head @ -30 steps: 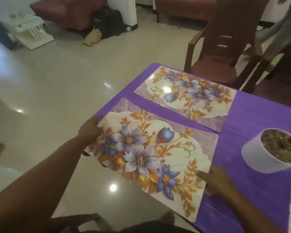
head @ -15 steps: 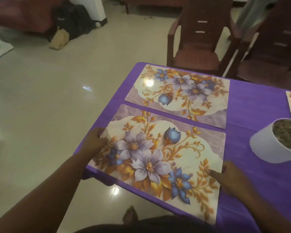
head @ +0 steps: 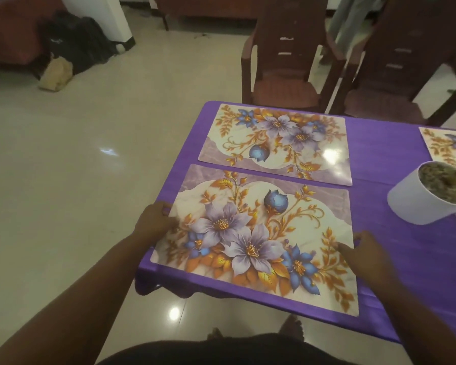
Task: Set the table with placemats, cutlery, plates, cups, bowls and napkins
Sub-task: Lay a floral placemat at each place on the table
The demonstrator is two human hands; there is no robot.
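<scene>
The near placemat, a floral sheet of lilac, blue and gold, lay flat on the purple tablecloth in the lower centre of the frame, its near edge close to the table's front edge. The left hand gripped the mat's left edge, fingers curled around it with the thumb on top. The right hand sat at the mat's right edge, fingers bent and resting on the printed surface; whether it pinched the edge or only pressed on it, I could not tell.

Just beyond, toward the upper centre, a second placemat of the same pattern lay parallel, a narrow strip of cloth showing between the two. At the far right edge a third placemat was partly cut off by the frame. Below it stood a white pot, filled with something brownish, apart from the near mat.

Behind the table, two dark brown plastic chairs faced it. On the pale tiled floor, upper left, a black bag slumped beside a white pillar.
</scene>
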